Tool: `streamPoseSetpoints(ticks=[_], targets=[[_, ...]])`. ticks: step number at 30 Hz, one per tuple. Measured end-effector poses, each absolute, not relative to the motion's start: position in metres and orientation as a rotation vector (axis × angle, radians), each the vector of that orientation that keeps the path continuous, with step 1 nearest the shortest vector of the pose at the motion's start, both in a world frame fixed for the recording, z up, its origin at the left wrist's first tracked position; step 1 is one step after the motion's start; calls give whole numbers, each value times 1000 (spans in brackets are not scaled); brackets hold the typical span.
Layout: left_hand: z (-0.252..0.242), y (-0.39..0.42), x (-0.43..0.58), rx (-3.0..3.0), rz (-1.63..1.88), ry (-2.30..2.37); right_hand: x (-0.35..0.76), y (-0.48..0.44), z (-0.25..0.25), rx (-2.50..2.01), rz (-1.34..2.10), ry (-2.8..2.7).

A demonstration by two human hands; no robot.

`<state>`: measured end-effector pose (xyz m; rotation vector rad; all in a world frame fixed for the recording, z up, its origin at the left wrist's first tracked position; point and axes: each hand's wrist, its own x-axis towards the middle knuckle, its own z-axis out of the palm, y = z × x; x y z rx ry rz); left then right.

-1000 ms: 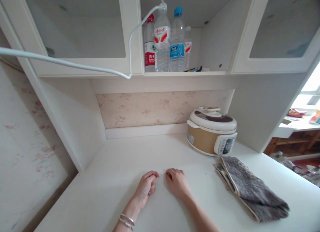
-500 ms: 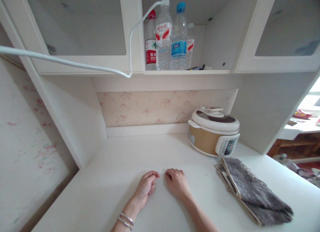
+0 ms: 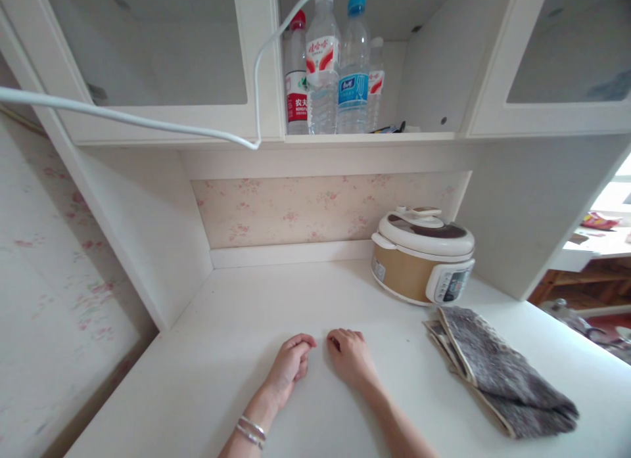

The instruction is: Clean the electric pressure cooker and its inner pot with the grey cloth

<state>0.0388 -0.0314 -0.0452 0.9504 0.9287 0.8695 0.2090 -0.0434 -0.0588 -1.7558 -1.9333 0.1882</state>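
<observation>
Resting loosely curled on the smooth white counter (image 3: pixel 276 297), the left hand (image 3: pixel 290 365) and right hand (image 3: pixel 351 358) hold nothing visible, with the folded grey-brown cloth (image 3: pixel 503 372) untouched at near right and the rounded white-and-gold electric cooker (image 3: pixel 407 273) lidded at far right.

Left hand (image 3: pixel 290 365) loosely curled on white counter (image 3: pixel 236 313), right hand (image 3: pixel 351 357) likewise just beside it, folded grey cloth (image 3: pixel 507 379) right of both, cooker (image 3: pixel 404 274) beyond hands to right, bottles (image 3: pixel 323 83) above.
</observation>
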Motion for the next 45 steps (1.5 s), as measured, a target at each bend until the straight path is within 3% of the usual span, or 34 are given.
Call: streamPoseSetpoints(ticks=[45], targets=[[-46, -32, 38, 958, 874, 920, 208, -42, -59, -1754, 195, -1933]])
